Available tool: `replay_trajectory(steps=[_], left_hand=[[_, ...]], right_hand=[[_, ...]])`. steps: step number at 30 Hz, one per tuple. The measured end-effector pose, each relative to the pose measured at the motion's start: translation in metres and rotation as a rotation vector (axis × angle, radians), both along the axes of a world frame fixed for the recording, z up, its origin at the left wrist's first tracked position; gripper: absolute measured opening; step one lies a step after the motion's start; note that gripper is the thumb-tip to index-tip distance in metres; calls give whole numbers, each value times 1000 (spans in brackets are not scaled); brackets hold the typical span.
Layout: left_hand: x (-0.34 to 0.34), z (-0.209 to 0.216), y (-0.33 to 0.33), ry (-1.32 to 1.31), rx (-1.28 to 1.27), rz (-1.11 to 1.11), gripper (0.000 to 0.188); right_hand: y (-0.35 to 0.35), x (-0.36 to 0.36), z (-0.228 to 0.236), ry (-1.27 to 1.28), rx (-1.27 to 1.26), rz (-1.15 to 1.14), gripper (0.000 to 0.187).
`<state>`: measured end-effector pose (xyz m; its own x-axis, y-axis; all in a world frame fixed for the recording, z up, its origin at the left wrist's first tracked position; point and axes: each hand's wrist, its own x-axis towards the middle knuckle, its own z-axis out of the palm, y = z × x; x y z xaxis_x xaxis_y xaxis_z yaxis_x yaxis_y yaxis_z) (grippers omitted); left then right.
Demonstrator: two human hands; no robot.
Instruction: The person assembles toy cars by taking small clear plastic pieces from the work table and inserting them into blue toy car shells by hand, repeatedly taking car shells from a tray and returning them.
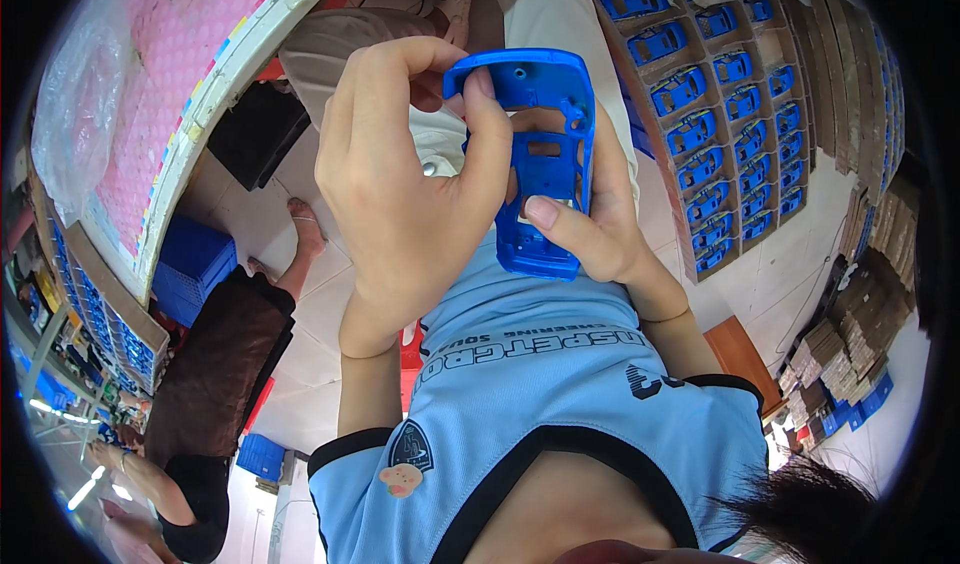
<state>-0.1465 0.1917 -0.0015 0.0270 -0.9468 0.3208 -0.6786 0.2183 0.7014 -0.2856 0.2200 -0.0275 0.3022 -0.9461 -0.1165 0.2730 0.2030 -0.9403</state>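
Note:
A blue plastic toy car body shell (543, 159) is held up in front of my chest, its hollow inside facing me. Window openings and small screw posts show in it. My left hand (410, 164) grips the shell's upper left end, thumb inside the rim and index finger curled over the outer edge. Lower down, my right hand (600, 226) clasps the right side, its thumb pressed on the inner face near a small pale spot. Most of the right fingers are hidden behind the shell.
A divided cardboard tray (715, 114) of several blue toy cars stands at the right, beside stacked cardboard (850, 334). A table with a pink cover (165, 54) bears a clear plastic bag (80, 114) at the left. Blue crates (192, 269) and another person (215, 374) are below it.

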Motion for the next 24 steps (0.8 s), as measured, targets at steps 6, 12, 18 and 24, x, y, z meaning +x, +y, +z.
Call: replay_trajectory(steps=[6,12,18,24], left_hand=[[5,0,-2,-104,-208,-40,22],[14,3,5,-70,-378,-184,27],[21,1,19,-92,-409,-264,31],[19,6,18,-65,-394,-284,30]], right_hand=[[-4,-2,-13,154,-258,-30,58],[-19,-10,-26,273,-804,-72,62],[-24,-19,-26,325,-905,-35,66],[-23,-23,-25,395,-968,-45,65]])
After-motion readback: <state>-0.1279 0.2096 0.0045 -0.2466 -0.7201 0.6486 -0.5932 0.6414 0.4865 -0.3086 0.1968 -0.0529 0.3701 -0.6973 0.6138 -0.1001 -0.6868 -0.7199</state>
